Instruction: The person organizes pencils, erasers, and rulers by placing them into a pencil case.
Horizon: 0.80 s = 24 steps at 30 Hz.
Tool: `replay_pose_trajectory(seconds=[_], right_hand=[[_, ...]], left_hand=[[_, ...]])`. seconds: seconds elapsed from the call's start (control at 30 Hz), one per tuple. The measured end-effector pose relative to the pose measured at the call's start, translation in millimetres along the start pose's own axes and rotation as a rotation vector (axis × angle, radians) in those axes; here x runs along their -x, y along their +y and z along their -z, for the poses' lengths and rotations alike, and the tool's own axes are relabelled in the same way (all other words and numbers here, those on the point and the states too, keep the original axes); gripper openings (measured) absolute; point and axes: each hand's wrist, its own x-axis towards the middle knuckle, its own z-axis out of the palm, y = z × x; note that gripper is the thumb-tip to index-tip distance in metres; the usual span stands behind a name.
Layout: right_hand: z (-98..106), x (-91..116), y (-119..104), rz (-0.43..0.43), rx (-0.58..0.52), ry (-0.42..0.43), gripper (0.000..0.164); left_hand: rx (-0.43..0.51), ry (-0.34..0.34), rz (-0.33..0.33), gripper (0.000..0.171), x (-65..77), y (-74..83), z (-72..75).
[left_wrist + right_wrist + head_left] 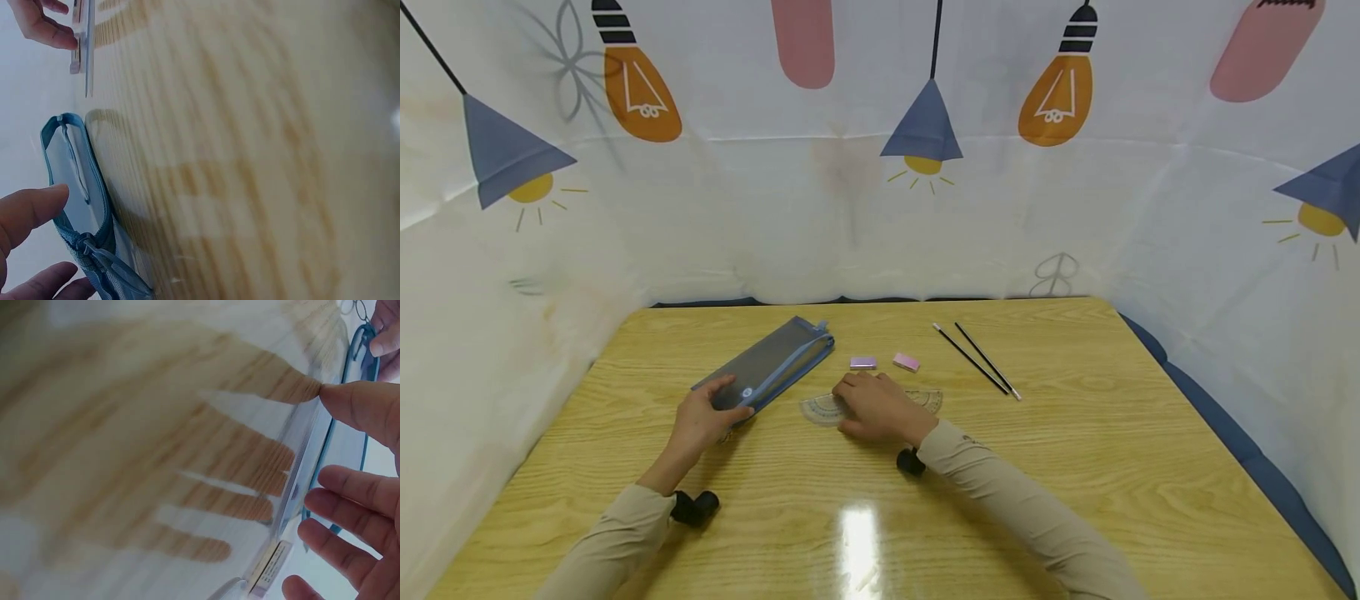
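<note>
A blue zippered mesh pencil case point(758, 360) lies slanted on the left half of the table. My left hand point(698, 421) grips its near end, thumb on one edge and fingers at the other. In the left wrist view the case's mouth point(100, 172) gapes, the thumb at its rim. A clear protractor point(822, 409) lies flat right of the case. My right hand point(880, 408) is over its middle, hiding that part. In the right wrist view those fingers point(350, 487) are spread and fairly straight, the thumb tip down at the table surface.
Just beyond the right hand lie a purple eraser point(862, 363) and a pink eraser point(906, 362). Two dark pencils, a left one point(970, 358) and a right one point(988, 361), rest to the right. A printed cloth point(850, 217) hangs behind the wooden table point(1075, 467).
</note>
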Motion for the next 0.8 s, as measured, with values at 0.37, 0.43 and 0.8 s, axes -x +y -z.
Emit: replay_pose_trajectory(seconds=[0.37,0.43,0.8], right_hand=[[1.3,-2.9,0.0,0.024,0.000,-0.035,0.046],[2.3,-3.0,-0.3,0.034,0.003,-0.037,0.045],[4.6,-4.8,-1.8,0.081,0.090,-0.074,0.042]], left_hand=[[0.008,0.026,-0.055,0.063,1.3,-4.3,-1.2],[0.007,0.035,-0.065,0.062,1.5,-4.5,-1.3],[-0.007,0.055,-0.100,0.056,5.1,1.2,2.2]])
